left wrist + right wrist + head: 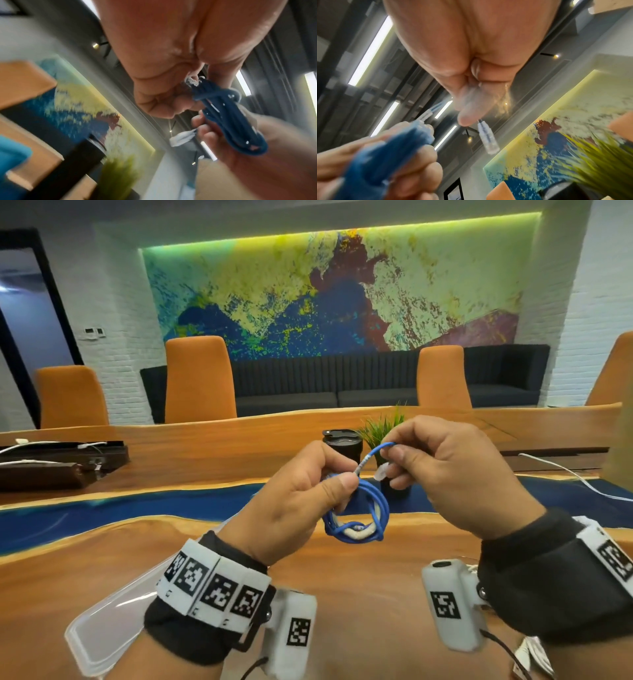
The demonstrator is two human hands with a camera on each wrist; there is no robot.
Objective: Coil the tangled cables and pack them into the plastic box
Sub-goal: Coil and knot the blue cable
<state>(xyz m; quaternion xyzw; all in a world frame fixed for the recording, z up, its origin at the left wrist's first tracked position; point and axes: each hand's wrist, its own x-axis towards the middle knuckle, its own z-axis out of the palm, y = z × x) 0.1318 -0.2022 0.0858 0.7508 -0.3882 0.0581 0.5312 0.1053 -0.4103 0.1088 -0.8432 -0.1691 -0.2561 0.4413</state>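
A blue cable coil [359,518] with a white wrapped section hangs above the wooden table [359,594]. My left hand [344,474] grips the coil at its top between thumb and curled fingers. The cable's free end rises to my right hand [390,451], which pinches it just behind a clear connector [382,473]. In the left wrist view the coil [231,115] runs from my left hand's fingers toward the right hand [257,155]. The right wrist view shows the connector [488,139] dangling below the fingertips. A clear plastic box [109,621] lies at the lower left, partly under my left wrist.
A black tumbler [342,445] and a small potted plant [383,428] stand just behind the hands. A white cable [565,474] trails on the right. Dark trays with white cables [51,463] sit at the far left. Orange chairs [200,378] line the far side.
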